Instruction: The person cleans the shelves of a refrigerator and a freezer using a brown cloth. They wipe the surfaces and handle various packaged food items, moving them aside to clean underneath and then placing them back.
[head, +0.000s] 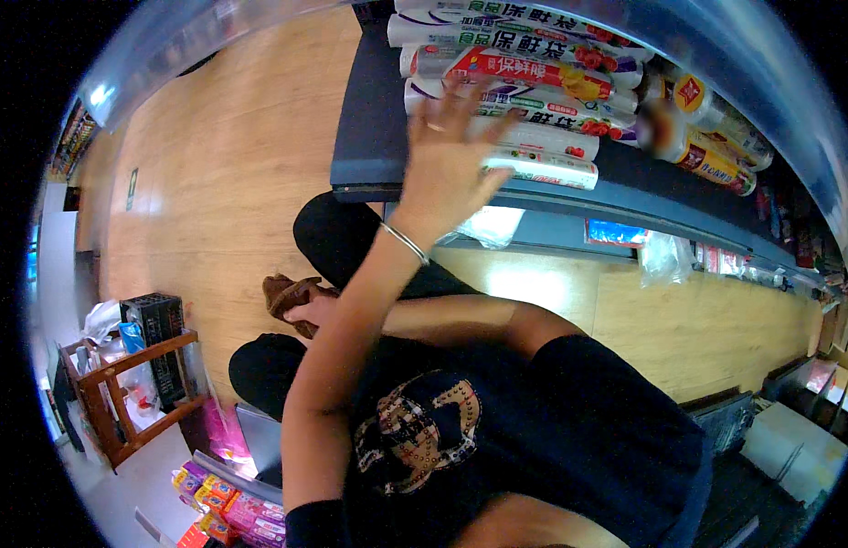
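My left hand (455,147), with a silvery bangle at the wrist, is over plastic-wrapped rolls of food bags on a dark shelf. Its fingers are spread and slightly blurred; whether they touch the rolls I cannot tell. Under it are a white printed roll (554,120) and a white roll (547,171) at the shelf's front. A red-labelled cling film roll (520,68) lies just beyond the fingertips. My right hand (318,312) holds a crumpled brown cloth (287,296) near my knees, partly hidden behind my left forearm, which crosses over the right one.
Yellow-labelled rolls (719,164) lie farther right on the dark shelf (372,144). Below it, plastic-wrapped packets (664,257) sit on a lower level. At the lower left stand a brown wooden frame (139,356), a black crate (160,315) and colourful packs (235,507).
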### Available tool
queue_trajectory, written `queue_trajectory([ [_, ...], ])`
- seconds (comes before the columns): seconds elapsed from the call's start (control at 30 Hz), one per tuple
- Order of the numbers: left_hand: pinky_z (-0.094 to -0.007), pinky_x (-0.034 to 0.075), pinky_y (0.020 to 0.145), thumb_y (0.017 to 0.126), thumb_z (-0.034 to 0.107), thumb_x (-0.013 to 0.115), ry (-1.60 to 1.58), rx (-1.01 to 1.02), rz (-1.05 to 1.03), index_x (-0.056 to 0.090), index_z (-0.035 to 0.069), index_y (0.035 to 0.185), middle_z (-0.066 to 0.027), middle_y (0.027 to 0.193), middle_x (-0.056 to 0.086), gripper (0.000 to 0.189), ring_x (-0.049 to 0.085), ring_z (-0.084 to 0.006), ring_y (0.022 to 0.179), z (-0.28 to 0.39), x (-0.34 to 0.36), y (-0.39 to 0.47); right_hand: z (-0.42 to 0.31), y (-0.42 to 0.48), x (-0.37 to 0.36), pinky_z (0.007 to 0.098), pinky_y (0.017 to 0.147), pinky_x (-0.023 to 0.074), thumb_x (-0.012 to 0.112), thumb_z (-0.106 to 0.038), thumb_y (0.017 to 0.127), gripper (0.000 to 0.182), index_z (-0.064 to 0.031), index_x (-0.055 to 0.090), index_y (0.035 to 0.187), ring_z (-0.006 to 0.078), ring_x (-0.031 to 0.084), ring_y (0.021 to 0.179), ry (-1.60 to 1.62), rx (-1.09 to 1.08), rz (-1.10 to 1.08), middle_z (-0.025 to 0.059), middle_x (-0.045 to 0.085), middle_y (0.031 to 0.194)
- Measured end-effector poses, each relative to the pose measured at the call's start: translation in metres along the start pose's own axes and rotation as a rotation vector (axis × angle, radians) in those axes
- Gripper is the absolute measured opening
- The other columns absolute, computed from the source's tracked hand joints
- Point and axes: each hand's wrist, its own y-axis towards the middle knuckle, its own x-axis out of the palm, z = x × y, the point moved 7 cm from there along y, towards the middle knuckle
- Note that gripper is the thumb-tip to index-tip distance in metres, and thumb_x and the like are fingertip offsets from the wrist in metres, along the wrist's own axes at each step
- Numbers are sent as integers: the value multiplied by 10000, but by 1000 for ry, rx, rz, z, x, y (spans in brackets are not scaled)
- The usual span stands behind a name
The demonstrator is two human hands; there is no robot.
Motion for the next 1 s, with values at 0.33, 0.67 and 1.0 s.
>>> queue_trajectory([
  [0.33,-515,311,1071,716,-34,586,-150,45,-139,703,145,1047,-112,1273,552,394,432,-325,1277,1,66,-14,12,12,1,339,746,459,659,-306,836,322,-63,576,1031,189,560,832,-102,89,43,88,609,917],
  [0.67,-544,257,1096,770,181,660,-132,4,-243,606,197,1217,-141,1423,416,450,334,-342,1351,18,59,-13,36,40,-10,331,740,469,641,-286,854,338,-34,594,1074,183,566,821,-143,15,-17,100,639,943],
  [1.0,-541,243,1098,775,147,650,-176,-110,-111,639,150,1145,-172,1359,463,369,349,-349,1339,-3,42,-21,-8,-6,5,344,691,481,640,-253,861,302,-62,553,1078,175,570,775,-92,-15,72,84,631,912],
])
